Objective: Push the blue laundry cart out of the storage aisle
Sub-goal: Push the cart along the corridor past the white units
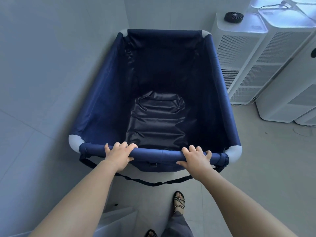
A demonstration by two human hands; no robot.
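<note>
The blue laundry cart (pixel 106 100) stands empty on the tiled floor (pixel 256 168), its left side close along the wall (pixel 51 48) and white air purifiers (pixel 242 53) just beside its right. Both the left hand (pixel 119 155) and right hand (pixel 196 158) have fingers (pixel 191 148) curled shut over the near rail (pixel 159 153), spaced wide apart, probably so the push runs straight between wall and purifiers.
</note>
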